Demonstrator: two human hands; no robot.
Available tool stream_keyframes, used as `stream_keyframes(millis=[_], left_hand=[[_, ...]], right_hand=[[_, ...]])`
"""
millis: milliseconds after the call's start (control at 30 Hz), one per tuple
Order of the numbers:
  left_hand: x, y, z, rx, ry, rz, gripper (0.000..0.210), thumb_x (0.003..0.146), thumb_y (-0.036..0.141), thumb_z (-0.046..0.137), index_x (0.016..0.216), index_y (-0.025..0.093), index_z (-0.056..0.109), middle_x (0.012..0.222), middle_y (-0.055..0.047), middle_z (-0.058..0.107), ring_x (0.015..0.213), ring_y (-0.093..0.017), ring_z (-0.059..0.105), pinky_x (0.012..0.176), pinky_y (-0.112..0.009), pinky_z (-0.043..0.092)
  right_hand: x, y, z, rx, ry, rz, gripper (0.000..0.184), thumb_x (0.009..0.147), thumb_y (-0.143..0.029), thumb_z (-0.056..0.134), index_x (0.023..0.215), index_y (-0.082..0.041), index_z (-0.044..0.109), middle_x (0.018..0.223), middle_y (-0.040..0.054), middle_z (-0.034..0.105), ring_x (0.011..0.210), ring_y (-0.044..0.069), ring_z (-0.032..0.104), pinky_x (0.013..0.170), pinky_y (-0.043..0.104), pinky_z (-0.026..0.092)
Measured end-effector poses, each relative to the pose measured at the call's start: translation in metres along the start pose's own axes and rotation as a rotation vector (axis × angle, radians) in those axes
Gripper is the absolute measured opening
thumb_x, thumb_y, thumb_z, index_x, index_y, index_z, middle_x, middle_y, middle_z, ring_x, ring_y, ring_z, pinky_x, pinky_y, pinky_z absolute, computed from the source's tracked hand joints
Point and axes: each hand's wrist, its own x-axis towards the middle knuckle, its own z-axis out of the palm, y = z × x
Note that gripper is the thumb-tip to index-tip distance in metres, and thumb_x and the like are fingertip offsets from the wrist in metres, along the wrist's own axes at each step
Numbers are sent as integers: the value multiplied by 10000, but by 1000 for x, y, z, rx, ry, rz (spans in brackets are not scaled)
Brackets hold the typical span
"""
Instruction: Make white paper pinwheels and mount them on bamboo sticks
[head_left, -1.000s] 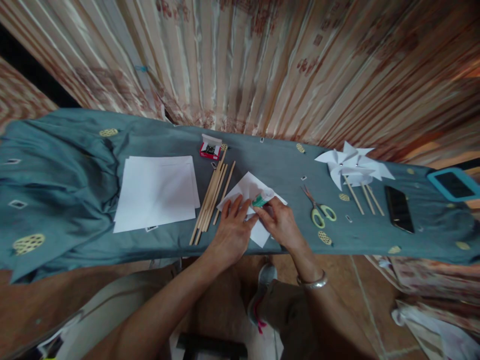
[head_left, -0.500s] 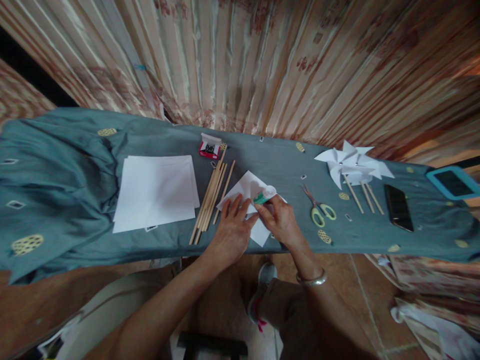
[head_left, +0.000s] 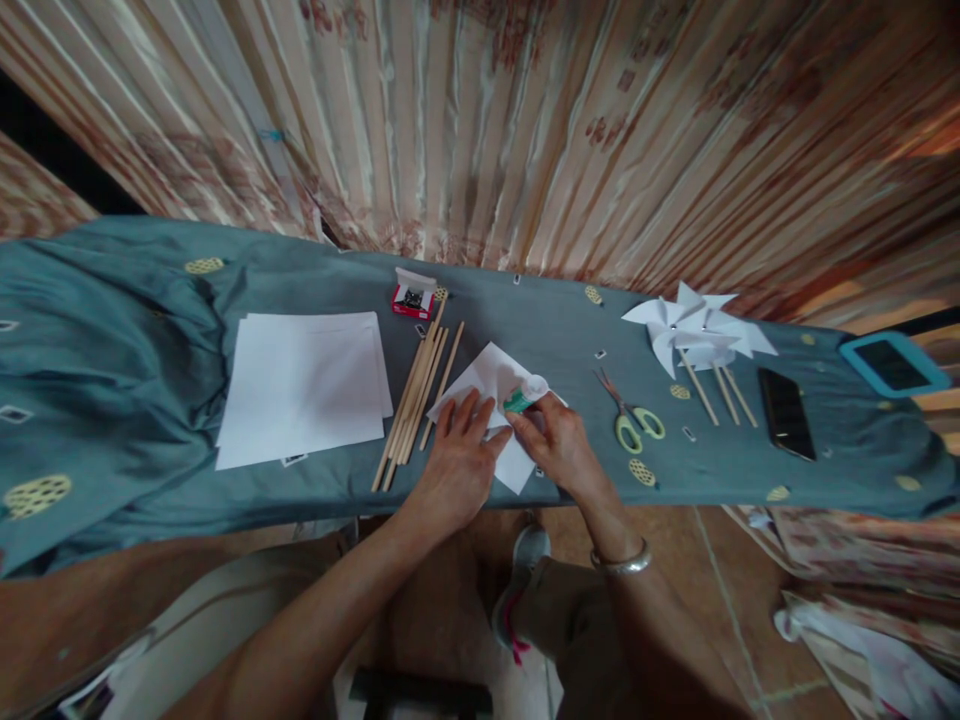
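A cut white paper piece [head_left: 489, 367] lies on the cloth-covered table in front of me, partly hidden under both hands. My left hand [head_left: 459, 460] rests on its left part with fingers stretched out flat. Closed round a green and white glue stick [head_left: 525, 393], my right hand [head_left: 559, 440] holds it tilted low over the middle of the paper. The glue stick's tip is hidden by the fingers, so I cannot tell whether it touches.
Left of the paper are several wooden sticks [head_left: 415, 400], a paper stack [head_left: 304, 385] and an open red box [head_left: 413, 295]. To the right lie scissors [head_left: 630, 415], paper pinwheels [head_left: 697, 325], a black phone [head_left: 785, 412] and a blue-framed device [head_left: 894, 363].
The whole view has shifted slightly, so the table things sit a little further left. The glue stick has turned a little in my right hand; my left hand stays on the paper.
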Motion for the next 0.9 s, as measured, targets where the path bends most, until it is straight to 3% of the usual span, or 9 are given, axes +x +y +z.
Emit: stream_keyframes(millis=[600,667,800,900], left_hand=[[-1,0,1,19,13,5,388,863,153,498,1235,219,586,1400,-127,492,1355,-333,355,1094,-554,281],[-1,1,-1,15,3,9,392,863,156,497,1243,210,582,1400,-143,488,1358,-339,347,1095,-556,274],[0,0,-3,14,-3,20,362,856,147,503,1199,205,602,1388,-140,498,1358,-327,349,1090,-551,279],[-1,-1,-1,-5,-1,14,354,854,137,503,1187,198,605,1385,-142,499,1363,-326,340,1092,-552,274]], right_hand=[[-1,-1,3,106,-15,28,209,861,-376,549,916,-181,600,824,66,654,744,194,604,700,312,478],[-1,2,6,220,2,91,219,829,-397,582,884,-185,599,803,55,655,714,187,597,690,318,484],[0,6,6,700,47,249,271,781,-449,631,877,-199,586,794,41,680,678,183,618,659,333,522],[2,9,-2,957,171,342,277,718,-435,714,847,-213,612,811,35,703,732,195,650,704,352,548]])
